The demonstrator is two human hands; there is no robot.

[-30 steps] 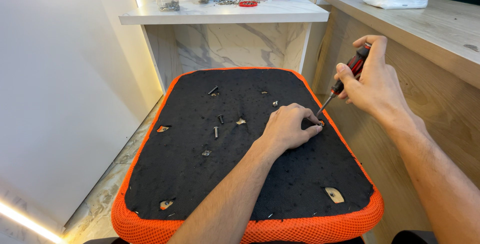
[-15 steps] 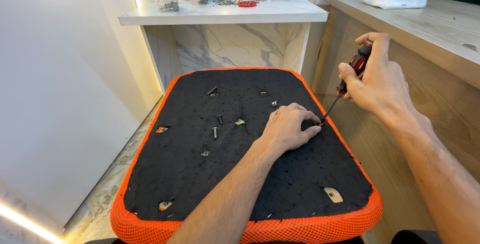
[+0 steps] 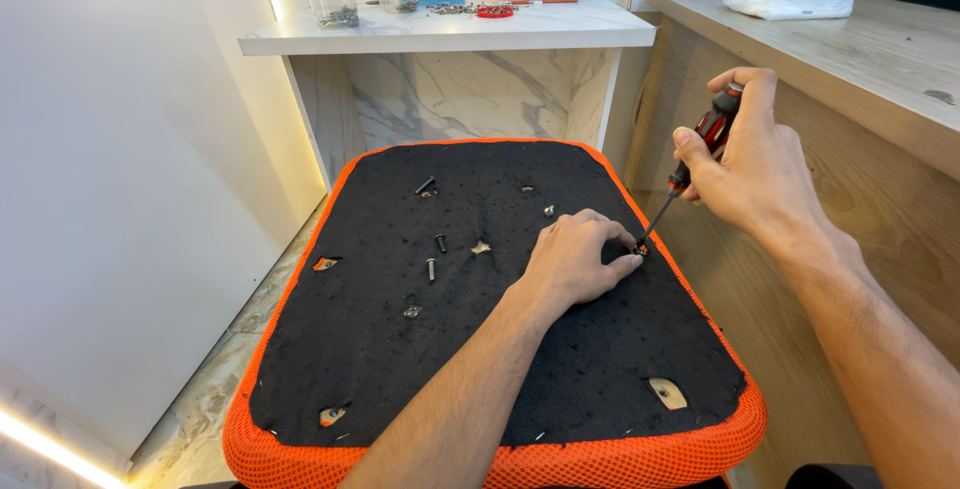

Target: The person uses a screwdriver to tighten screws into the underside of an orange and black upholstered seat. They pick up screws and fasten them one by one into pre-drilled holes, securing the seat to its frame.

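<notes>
An upturned seat cushion (image 3: 390,369), black underneath with an orange mesh rim, lies in front of me. My right hand (image 3: 755,164) grips a red and black screwdriver (image 3: 700,149) whose tip meets a screw (image 3: 640,249) near the cushion's right edge. My left hand (image 3: 575,261) rests flat on the black fabric, its fingertips beside that screw. Several loose screws and bolts (image 3: 433,269) lie across the middle of the cushion. Small cut holes (image 3: 665,392) show in the fabric near its corners.
A white marble-look counter (image 3: 450,29) stands behind the cushion with a jar, a bottle, small boxes and scattered hardware on it. A wooden counter (image 3: 860,59) with a plastic bag runs along the right. A white wall panel is on the left.
My right hand has tilted the screwdriver slightly more upright over the screw. My left hand stays in the same place.
</notes>
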